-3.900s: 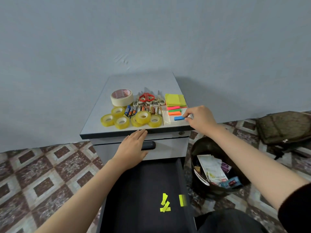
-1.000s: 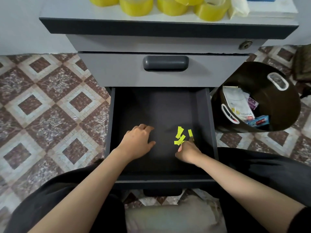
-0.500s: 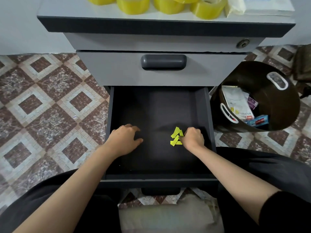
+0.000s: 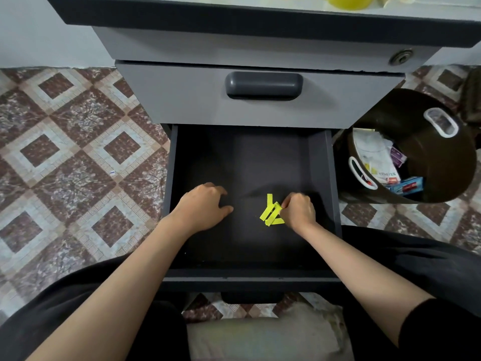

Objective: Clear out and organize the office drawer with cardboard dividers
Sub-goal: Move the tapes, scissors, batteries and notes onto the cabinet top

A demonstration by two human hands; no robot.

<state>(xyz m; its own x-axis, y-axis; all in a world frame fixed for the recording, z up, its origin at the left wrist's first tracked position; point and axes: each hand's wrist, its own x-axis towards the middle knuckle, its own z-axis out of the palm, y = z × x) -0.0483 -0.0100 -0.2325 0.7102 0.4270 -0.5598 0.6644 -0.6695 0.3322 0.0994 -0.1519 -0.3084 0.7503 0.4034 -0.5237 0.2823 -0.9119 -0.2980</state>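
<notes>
The lower drawer (image 4: 260, 157) of a grey cabinet (image 4: 182, 43) is standing pulled out toward the person, and its dark floor is holding only a small cluster of yellow paper strips (image 4: 269, 213), which are lying crossed over one another at about five o'clock from the middle of the floor, nearer the right wall than the left. The right hand (image 4: 299, 212) is sitting just at three o'clock of the strips with its fingers curled, and thumb and forefinger are pinching their right edge. The left hand (image 4: 205, 207) is resting on the drawer floor at about seven o'clock from its middle, well apart from the strips, its fingers loosely bent and gripping nothing. At twelve o'clock of the open drawer, the upper drawer (image 4: 182, 100) is sitting closed, with its dark handle (image 4: 264, 86) facing out; what is inside it cannot be told. At three o'clock of the open drawer, a dark round bin (image 4: 440, 118) is standing on the patterned tile floor (image 4: 78, 152), and it is holding white printed papers (image 4: 372, 155), a purple packet (image 4: 397, 157) and a blue box (image 4: 406, 185), all gathered on its left side. At the top edge, a yellow tape roll (image 4: 348, 1) is showing on the cabinet top. At six o'clock, a pale cushion (image 4: 260, 337) is lying between the person's black-clad legs.
</notes>
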